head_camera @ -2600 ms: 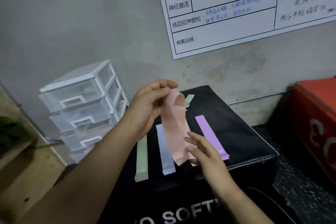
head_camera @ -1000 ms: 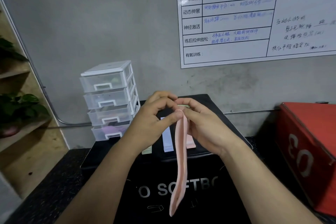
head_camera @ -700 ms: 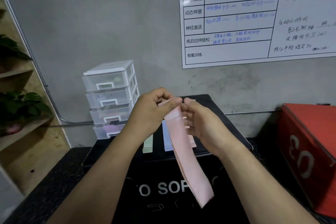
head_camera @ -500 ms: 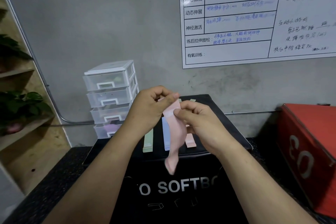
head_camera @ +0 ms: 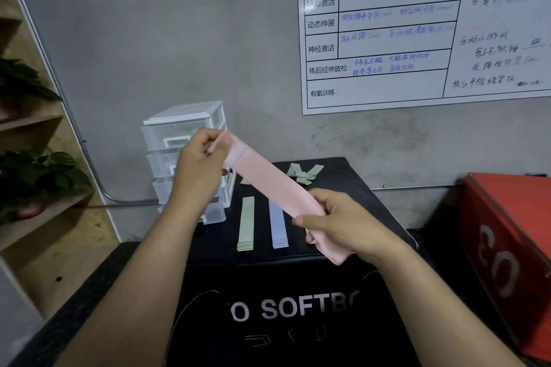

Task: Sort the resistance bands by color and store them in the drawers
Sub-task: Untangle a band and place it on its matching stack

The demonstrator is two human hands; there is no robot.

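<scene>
The left hand (head_camera: 199,164) pinches the upper end of a pink band (head_camera: 269,182) with curled fingers, and the right hand (head_camera: 343,225) grips its lower end in a closed fist, so the band runs flat and slanted between them above the black box (head_camera: 343,176). On the box lie a green band (head_camera: 246,223) and a blue band (head_camera: 278,226) side by side, with a crumpled green band (head_camera: 304,173) farther back. The clear drawers (head_camera: 182,131) stand at the box's left rear corner, partly behind the left hand.
</scene>
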